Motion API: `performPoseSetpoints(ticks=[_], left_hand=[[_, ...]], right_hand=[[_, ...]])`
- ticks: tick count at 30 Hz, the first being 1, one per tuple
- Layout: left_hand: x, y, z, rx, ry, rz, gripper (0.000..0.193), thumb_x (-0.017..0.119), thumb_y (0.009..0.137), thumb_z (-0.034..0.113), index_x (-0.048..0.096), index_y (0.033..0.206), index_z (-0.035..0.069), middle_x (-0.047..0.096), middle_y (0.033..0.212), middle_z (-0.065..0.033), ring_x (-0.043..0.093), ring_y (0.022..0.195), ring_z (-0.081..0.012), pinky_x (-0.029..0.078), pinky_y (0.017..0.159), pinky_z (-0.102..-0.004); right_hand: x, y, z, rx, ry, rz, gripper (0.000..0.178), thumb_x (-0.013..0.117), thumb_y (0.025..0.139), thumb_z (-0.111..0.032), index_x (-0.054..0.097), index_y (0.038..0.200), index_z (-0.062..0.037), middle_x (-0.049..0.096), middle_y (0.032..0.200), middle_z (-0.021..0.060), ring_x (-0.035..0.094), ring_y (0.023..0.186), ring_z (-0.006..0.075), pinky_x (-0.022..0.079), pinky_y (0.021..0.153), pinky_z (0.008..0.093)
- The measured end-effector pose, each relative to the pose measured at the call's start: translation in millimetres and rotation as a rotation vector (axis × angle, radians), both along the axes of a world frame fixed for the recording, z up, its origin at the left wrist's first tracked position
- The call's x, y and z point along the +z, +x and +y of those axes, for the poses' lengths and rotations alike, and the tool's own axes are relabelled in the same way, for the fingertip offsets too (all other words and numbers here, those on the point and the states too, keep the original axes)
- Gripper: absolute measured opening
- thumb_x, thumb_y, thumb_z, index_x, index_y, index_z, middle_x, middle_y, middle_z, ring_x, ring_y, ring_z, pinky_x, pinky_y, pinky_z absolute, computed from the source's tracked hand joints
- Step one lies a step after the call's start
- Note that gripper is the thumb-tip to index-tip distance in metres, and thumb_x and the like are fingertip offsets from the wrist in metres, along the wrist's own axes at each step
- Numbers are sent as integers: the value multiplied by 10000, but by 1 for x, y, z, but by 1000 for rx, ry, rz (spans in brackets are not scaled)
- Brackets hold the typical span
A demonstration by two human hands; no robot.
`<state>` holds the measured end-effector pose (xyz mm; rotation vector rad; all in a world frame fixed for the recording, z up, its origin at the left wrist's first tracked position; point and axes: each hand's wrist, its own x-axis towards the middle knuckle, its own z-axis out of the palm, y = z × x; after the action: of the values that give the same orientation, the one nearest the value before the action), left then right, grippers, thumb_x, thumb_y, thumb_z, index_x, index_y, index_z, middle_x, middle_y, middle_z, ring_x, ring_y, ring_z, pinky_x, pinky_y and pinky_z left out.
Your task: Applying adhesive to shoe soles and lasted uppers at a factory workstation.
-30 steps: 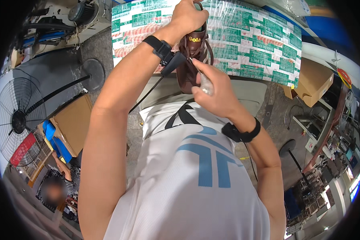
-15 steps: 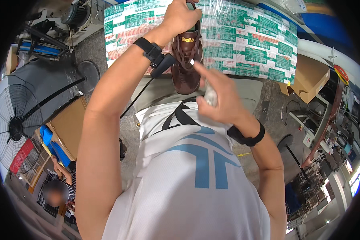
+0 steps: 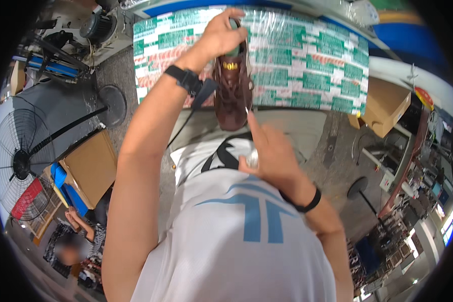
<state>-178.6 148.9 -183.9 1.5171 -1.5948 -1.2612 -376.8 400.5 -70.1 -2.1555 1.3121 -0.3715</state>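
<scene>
A brown lace-up shoe point(image 3: 228, 108) lies toe toward me over the near edge of a wrapped worktop point(image 3: 282, 65). Something green point(image 3: 233, 52) shows inside its opening. At the heel end, my left hand point(image 3: 220, 34) is closed around the shoe's collar. My right hand point(image 3: 273, 151), slightly blurred, is just right of the toe. Its index finger points along the shoe's side, where a small white tip point(image 3: 247, 115) shows. A whitish piece point(image 3: 252, 159) is tucked in its curled fingers; its kind cannot be made out.
A standing fan point(image 3: 21, 163) and a cardboard box point(image 3: 90, 168) are on the left, with a seated person point(image 3: 75, 239) beyond. To the right are an open carton point(image 3: 385, 108) and cluttered shelving point(image 3: 412, 176). A motor point(image 3: 95, 26) sits at the upper left.
The shoe and my left hand appear slightly lower in view, as does the worktop. My right hand has moved from the laces toward me, down to the side of the toe.
</scene>
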Motion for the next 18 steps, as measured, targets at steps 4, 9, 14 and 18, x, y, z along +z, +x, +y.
performPoseSetpoints(ticks=[4,9,14,18], left_hand=[[9,0,0,15,-45,-30,473,748,914,181,720,1377,90,745,1226,-83,710,1092,-242,557,985,-368],[12,1,-4,36,-83,31,482,777,907,204,729,1365,63,744,1247,-103,713,1121,-239,560,1000,-380],[53,-5,35,196,166,263,1116,898,919,465,277,1676,-70,619,1496,-272,627,1351,-320,521,1141,-410],[50,4,123,251,158,278,1097,908,937,310,204,1681,-83,632,1470,-215,648,1304,-296,555,1091,-406]], right_hand=[[4,0,-6,-53,149,-90,1001,867,786,-298,453,1626,57,613,1001,170,626,883,364,541,809,466],[-17,9,-56,-50,-98,-200,966,849,777,-248,462,1613,41,634,1041,195,658,919,379,561,816,477],[-78,-3,-83,-511,65,-287,919,794,855,-261,431,1639,53,685,1118,236,694,1032,417,574,892,491],[-102,21,-65,-410,124,-112,776,781,870,-236,569,1576,3,661,1127,225,678,1025,426,577,881,488]])
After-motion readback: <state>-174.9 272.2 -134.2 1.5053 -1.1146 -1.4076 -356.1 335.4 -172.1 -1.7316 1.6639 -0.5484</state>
